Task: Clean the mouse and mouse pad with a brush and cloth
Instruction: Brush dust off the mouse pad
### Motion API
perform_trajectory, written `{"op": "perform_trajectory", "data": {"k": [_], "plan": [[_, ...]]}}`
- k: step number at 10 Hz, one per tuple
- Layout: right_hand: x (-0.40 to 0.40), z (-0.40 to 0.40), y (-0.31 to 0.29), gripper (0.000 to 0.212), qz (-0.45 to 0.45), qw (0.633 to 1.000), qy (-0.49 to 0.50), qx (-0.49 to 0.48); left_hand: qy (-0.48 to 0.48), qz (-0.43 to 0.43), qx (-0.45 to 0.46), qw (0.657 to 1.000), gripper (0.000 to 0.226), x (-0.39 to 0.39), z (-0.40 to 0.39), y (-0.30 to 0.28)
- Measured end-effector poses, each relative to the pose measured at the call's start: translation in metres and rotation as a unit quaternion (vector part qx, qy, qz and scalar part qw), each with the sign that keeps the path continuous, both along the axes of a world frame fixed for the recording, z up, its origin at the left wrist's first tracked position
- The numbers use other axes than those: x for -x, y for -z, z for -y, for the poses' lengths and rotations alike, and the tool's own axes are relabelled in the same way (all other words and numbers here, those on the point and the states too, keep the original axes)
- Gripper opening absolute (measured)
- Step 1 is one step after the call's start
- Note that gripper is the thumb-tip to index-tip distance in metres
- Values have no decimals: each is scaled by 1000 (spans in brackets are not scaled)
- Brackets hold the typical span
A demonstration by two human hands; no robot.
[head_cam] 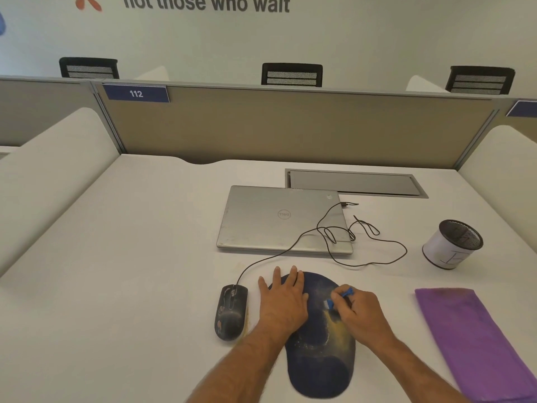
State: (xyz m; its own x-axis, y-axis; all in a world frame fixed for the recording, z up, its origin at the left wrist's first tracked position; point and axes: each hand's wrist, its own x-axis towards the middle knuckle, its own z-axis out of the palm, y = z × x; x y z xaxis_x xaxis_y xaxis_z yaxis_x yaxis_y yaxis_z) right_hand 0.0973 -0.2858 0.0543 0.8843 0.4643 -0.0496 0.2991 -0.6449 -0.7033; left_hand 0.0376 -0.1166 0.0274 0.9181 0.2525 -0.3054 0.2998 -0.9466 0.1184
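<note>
Left hand [283, 298] lying flat, fingers spread, pressing mouse pad [319, 344]; right hand [359, 309] pinching brush [338, 298] against pad; one mouse [231, 312], one cloth [470, 341].

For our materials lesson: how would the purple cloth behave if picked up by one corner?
The purple cloth lies flat and folded, so it would probably droop limply and unfold. It looks thin, so likely light. On the smooth desk it may slide if pushed.

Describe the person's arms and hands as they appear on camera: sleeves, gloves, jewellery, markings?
Both forearms are bare to the bottom edge of the picture, with no sleeves in view. The left hand and the right hand wear no gloves. No watch, bracelet or ring shows on either wrist or on the visible fingers. Both forearms carry visible hair. No tattoos, tape or other markings can be made out.
</note>
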Motion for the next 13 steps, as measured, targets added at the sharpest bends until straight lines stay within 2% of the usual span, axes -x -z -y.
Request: {"op": "perform_trajectory", "data": {"k": [1,3,4,5,6,7,8,9,10,11,12,13], "plan": [[0,0,2,28,-1,1000,-4,10,-1,1,0,1000,61,0,0,0],[-2,1,0,25,-8,1000,11,9,1,-2,0,1000,61,0,0,-1],[-2,1,1,31,-5,1000,15,0,1,-1,2,1000,61,0,0,-2],[-2,1,0,25,0,1000,15,-1,1,-2,1,1000,61,0,-1,-2],[0,-1,1,30,-3,1000,-6,15,2,-6,0,1000,61,-1,0,-1],[1,0,0,33,13,1000,5,-13,1,-5,-1,1000,61,-1,0,-1],[2,-1,-1,26,3,1000,-8,6,1,-3,-1,1000,61,-1,0,0],[3,0,1,32,-6,1000,-11,11,0,-1,-2,1000,61,-1,0,0],[4,1,-1,21,13,1000,5,-25,-1,-1,0,1000,61,0,0,0],[5,0,0,23,-4,1000,-12,-4,0,0,-1,1000,61,0,0,0],[3,2,3,34,-15,1000,0,-14,-1,2,-2,1000,61,0,0,0],[2,5,3,29,-8,998,36,-52,-1,2,0,1000,61,-1,0,0]]}}
